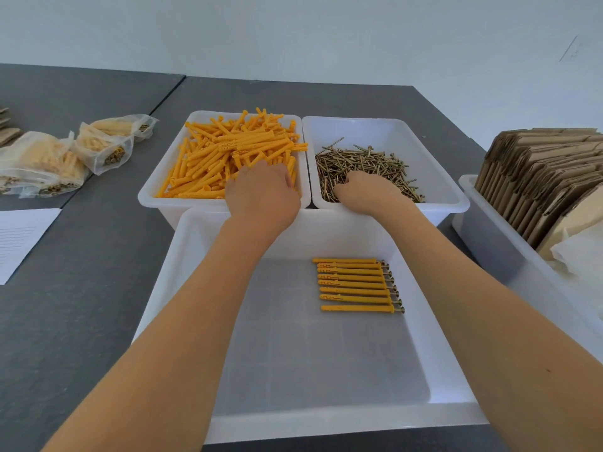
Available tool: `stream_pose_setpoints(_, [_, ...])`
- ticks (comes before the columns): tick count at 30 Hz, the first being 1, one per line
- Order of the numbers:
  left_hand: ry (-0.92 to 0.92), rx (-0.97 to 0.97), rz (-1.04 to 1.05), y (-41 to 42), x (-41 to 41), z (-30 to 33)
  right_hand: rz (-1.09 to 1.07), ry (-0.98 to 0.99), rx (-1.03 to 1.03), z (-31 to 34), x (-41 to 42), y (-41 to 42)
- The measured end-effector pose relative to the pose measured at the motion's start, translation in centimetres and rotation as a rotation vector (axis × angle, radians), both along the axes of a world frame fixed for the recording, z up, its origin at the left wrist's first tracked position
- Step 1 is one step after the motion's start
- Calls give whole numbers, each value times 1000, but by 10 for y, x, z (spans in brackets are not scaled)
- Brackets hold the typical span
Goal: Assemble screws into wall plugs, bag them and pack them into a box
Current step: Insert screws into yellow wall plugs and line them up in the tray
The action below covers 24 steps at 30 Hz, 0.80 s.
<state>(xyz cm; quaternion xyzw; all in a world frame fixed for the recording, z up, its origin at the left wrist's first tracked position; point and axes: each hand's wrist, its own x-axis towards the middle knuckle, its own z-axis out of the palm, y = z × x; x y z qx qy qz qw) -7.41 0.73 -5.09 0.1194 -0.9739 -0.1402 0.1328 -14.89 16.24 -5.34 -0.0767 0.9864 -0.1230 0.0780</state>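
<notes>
- Plugs (228,154) fill the bin (153,190) just behind the front tray's (195,288) far rim, left side.
- Screws (365,168) lie in the bin (440,177) touching that one's right wall.
- Left hand (261,194) rests on the plugs; its fingers are hidden, grip unclear.
- Right hand (368,190) rests on the screws, fingers curled under; cannot tell what they pinch.
- Eight assembled plugs (357,285) sit in a row in the tray, near its right wall; bare floor left and front.
- Bags (65,154) lie on the worktop (81,305), left of the tray.

Orange wall plugs (228,154) are being shown in a white tub (153,197), brass-coloured screws (365,164) beside them, brown cardboard boxes (538,177) on a dark grey table (81,321)
</notes>
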Motion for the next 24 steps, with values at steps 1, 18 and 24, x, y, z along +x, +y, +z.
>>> stream_pose_setpoints(1, [-2, -2, -30, 1, 0, -1, -15, -3, 14, 1, 1, 0])
stream_pose_setpoints(18, [205, 58, -116, -1, -6, -18, -111, 252, -342, -5, 8, 3])
stream_pose_setpoints(24, [353, 54, -217, 5, -4, -20, -127, 359, -917, 5, 12, 1])
